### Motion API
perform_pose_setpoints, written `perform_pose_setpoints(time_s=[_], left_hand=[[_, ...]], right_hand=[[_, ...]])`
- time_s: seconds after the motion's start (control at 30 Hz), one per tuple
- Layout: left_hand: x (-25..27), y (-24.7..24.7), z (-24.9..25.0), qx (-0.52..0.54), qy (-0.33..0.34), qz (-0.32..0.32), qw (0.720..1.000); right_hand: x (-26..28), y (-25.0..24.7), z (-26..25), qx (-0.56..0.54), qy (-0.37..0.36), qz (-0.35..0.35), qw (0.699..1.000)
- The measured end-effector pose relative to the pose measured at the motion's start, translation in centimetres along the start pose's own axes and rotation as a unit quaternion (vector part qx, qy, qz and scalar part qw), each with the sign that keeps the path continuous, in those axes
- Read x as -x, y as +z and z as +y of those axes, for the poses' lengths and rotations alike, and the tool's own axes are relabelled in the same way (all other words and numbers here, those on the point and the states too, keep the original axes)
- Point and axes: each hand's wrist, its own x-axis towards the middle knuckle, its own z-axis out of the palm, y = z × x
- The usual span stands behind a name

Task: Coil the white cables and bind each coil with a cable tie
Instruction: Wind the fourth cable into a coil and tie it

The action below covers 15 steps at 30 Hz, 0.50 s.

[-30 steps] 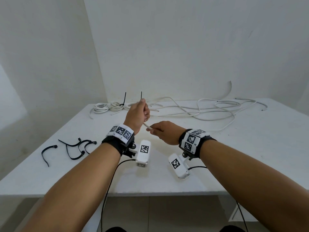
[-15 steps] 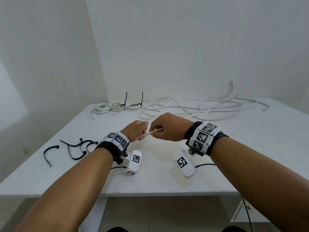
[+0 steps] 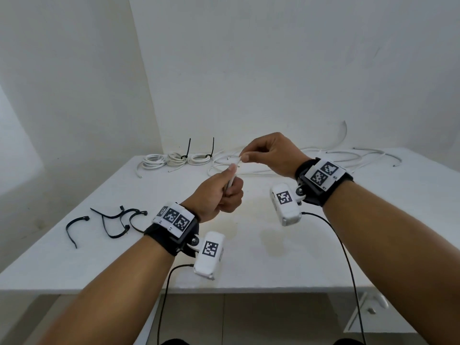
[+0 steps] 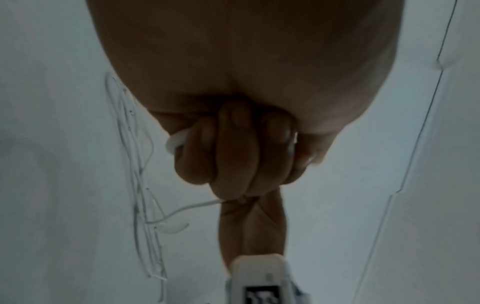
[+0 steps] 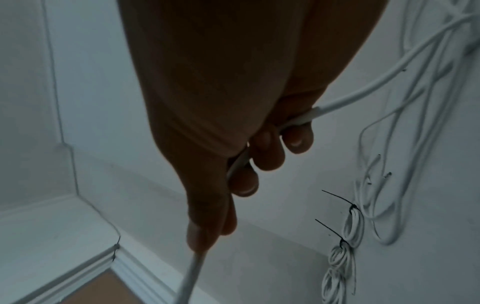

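My left hand point(image 3: 232, 181) is fisted round a white cable point(image 3: 234, 174) above the middle of the table, thumb on top. In the left wrist view its curled fingers point(image 4: 233, 148) wrap the cable point(image 4: 175, 142). Just beyond and higher, my right hand point(image 3: 245, 158) pinches the same cable between thumb and forefinger. The right wrist view shows the cable point(image 5: 363, 92) running through that hand point(image 5: 259, 164) and out past the thumb. Loose white cables point(image 3: 331, 159) sprawl at the back right. Several black cable ties point(image 3: 112, 220) lie at the left.
Three small white coils point(image 3: 175, 158) sit at the back left of the white table point(image 3: 273, 265); black tie tails point(image 3: 212, 146) stand up from two of them. Walls close in behind and at the left. The table's front edge is near my forearms.
My right hand has risen and moved away from me, drawing the cable up. The left hand, raised a second ago, dropped and now holds the cable lower, near the right.
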Motion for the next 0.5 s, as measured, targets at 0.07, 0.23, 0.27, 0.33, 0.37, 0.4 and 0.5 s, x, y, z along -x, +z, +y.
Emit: perform_pose_setpoints(time_s=[0.07, 0.23, 0.27, 0.33, 0.37, 0.4, 0.5], left_hand=[[0.3, 0.5, 0.9, 0.015, 0.017, -0.018, 1.0], [0.7, 1.7, 3.5, 0.037, 0.088, -0.05, 0.994], [0.6, 1.9, 3.9, 0.048, 0.103, -0.06, 0.992], [0.4, 1.9, 4.8, 0.069, 0.124, -0.076, 0.987], [0.4, 1.8, 5.2, 0.077, 0.135, -0.074, 0.985], [0.2, 1.6, 5.5, 0.083, 0.147, -0.06, 0.984], [-0.6, 0.5, 6.2, 0.097, 0.175, 0.042, 0.979]], right_hand=[[0.2, 0.4, 0.6, -0.064, 0.004, -0.005, 0.998], [1.2, 2.7, 1.7, -0.181, 0.027, -0.038, 0.982], [1.3, 3.2, 2.0, -0.183, 0.036, -0.043, 0.981], [1.6, 4.2, 2.4, -0.169, 0.057, -0.057, 0.982], [1.8, 4.7, 2.5, -0.162, 0.064, -0.069, 0.982], [1.9, 5.0, 2.5, -0.151, 0.07, -0.083, 0.983], [2.4, 5.9, 2.1, -0.062, 0.082, -0.121, 0.987]])
